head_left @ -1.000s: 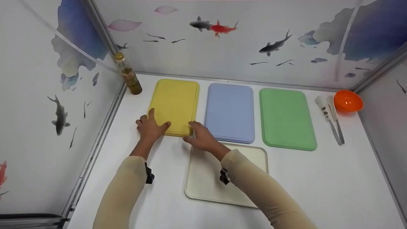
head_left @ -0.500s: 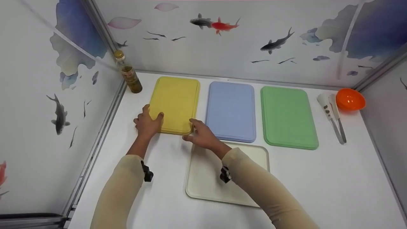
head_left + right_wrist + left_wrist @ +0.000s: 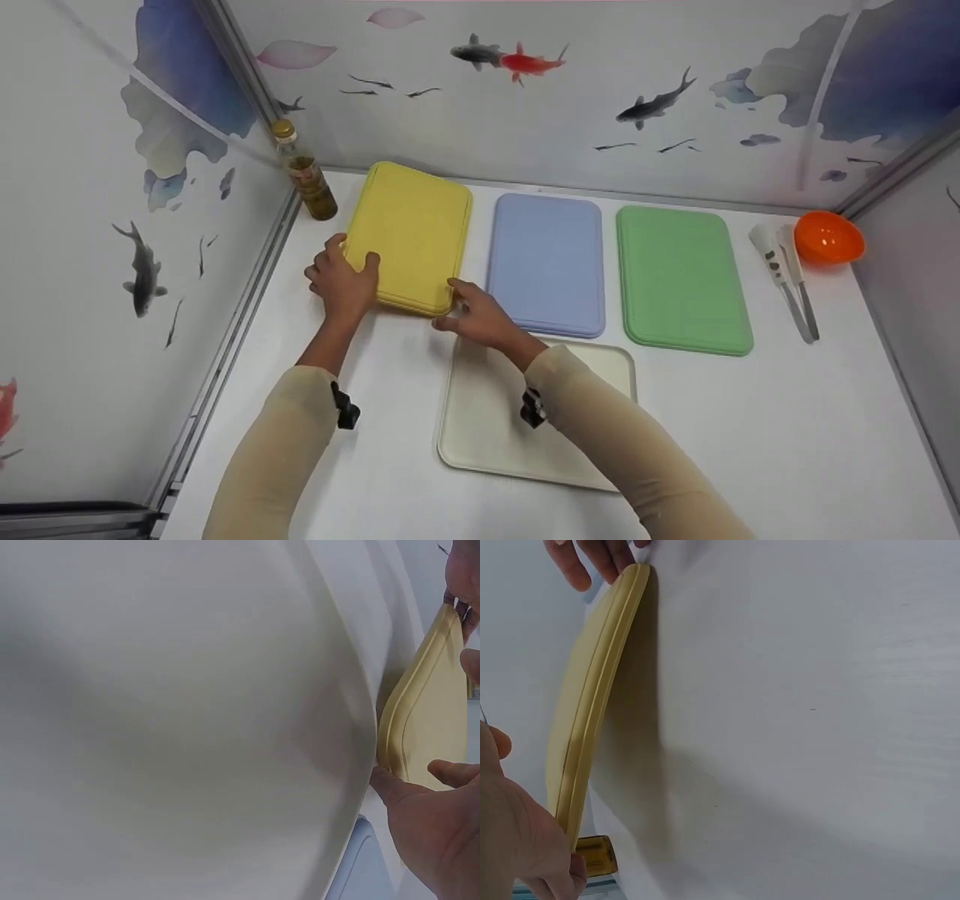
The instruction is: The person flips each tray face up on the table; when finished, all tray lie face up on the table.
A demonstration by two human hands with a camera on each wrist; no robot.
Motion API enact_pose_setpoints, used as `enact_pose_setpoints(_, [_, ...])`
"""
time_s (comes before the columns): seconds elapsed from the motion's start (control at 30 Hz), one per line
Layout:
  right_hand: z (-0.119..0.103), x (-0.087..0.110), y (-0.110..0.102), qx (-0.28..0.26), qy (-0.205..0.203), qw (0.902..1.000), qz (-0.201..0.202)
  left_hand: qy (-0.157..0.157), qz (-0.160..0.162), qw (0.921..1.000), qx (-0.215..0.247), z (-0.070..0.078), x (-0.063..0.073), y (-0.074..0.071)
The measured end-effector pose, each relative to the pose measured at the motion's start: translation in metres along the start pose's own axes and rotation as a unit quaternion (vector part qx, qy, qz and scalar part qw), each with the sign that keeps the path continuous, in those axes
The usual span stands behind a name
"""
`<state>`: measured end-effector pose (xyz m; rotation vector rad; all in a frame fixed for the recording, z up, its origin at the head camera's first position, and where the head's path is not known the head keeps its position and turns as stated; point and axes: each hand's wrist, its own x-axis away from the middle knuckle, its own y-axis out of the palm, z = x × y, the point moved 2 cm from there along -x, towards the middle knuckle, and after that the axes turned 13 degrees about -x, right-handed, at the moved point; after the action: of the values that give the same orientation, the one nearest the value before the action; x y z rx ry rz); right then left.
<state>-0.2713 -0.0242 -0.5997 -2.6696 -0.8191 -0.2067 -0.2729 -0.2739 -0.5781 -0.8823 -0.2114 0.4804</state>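
A yellow tray (image 3: 409, 232) lies flat face up at the back left, tilted, with its left side raised off the table. My left hand (image 3: 343, 283) grips its left edge, thumb on top and fingers under the edge. In the left wrist view a shadow gap shows below the tray's stepped rim (image 3: 592, 701). My right hand (image 3: 480, 319) touches the tray's near right corner with thumb and fingertips, also seen in the right wrist view, where the hand (image 3: 439, 821) sits by the low corner. Below it lies a cream tray (image 3: 487, 442), rim up, partly under the right forearm.
A blue tray (image 3: 546, 262) and a green tray (image 3: 684, 277) lie to the right of the yellow one. An oil bottle (image 3: 311, 184) stands at the back left corner. Tongs (image 3: 787, 277) and an orange bowl (image 3: 829, 238) are at the far right. Walls enclose the table.
The yellow tray's left side has risen from lying flat, so it is now tilted. My left hand has moved slightly left and up with it. The right hand has stayed at the corner.
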Motion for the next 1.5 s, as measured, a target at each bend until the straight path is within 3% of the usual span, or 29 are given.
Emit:
enact_pose_setpoints(0.37, [0.0,-0.003,-0.001,-0.043,0.016,0.9989,-0.01,0.027,0.071,0.9958,0.05,0.017,0.012,-0.009])
enact_pose_setpoints(0.73, [-0.003,-0.004,-0.002,-0.125,0.004,0.9921,0.013,0.076,0.119,0.9842,0.107,0.045,0.026,-0.015])
enact_pose_setpoints(1.03, [-0.005,-0.006,-0.004,-0.125,0.007,0.9921,0.011,0.122,0.118,0.975,0.144,0.061,0.042,-0.012])
enact_pose_setpoints(1.17, [-0.004,-0.005,-0.005,-0.129,0.003,0.9917,0.003,0.157,0.12,0.9676,0.157,0.069,0.048,-0.01])
enact_pose_setpoints(1.5, [-0.001,-0.002,-0.009,-0.17,0.014,0.9853,-0.008,0.207,0.093,0.9582,0.173,0.088,0.059,-0.003])
